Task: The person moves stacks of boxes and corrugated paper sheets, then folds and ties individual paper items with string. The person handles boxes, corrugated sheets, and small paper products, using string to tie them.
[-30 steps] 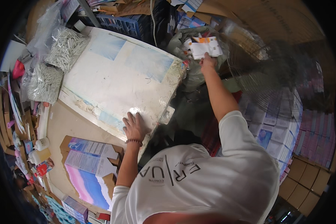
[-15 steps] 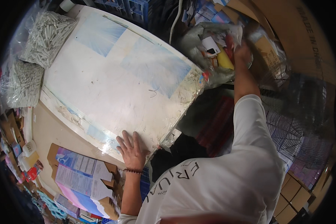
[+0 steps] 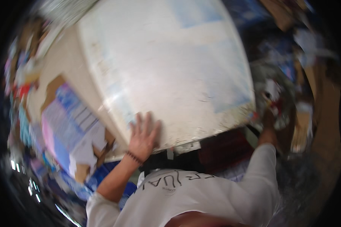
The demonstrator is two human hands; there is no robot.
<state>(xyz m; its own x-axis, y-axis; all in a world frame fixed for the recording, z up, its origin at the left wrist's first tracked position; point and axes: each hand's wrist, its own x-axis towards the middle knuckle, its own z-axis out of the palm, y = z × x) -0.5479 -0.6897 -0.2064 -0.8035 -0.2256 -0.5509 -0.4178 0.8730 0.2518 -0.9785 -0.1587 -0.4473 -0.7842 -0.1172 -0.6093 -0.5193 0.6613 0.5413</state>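
My left hand, with a beaded bracelet at the wrist, lies flat with fingers spread on the near edge of a white tabletop. Pale blue patches mark that worn surface. At the right, my right hand reaches down into a grey plastic bag beside the table's corner. Red and white bits show in the bag, too blurred to name. The fingers of this hand are smeared by motion, so whether they grip anything does not show.
A printed blue and pink carton lies left of my left hand on a beige surface. Part of a clear bag of white pieces shows at the far left. Brown cardboard stands along the right side.
The whole view has swung and blurred, so the table now sits more upright in it. My left hand stays flat on the table edge; my right hand remains at the bag.
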